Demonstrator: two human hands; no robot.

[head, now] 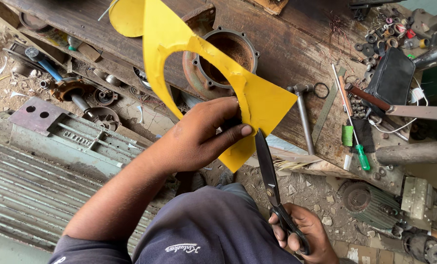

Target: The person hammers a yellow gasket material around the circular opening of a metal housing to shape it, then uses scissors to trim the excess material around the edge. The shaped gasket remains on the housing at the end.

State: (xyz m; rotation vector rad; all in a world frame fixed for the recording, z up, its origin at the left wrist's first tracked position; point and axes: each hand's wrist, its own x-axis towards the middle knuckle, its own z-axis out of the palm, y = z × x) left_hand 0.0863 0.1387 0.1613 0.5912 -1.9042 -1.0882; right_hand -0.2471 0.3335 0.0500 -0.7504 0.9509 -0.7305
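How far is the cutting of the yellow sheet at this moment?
Done: a large curved opening is already cut out of the yellow sheet. In hand: the left hand pinches the sheet, and the right hand holds scissors with the blades at its lower edge. Left: the pointed corners remain uncut.

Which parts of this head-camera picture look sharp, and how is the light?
Head view: soft, even daylight without hard shadows; the yellow sheet, scissors and both hands, left and right, are sharp; mild wide-angle bending at the edges; no strong glare.
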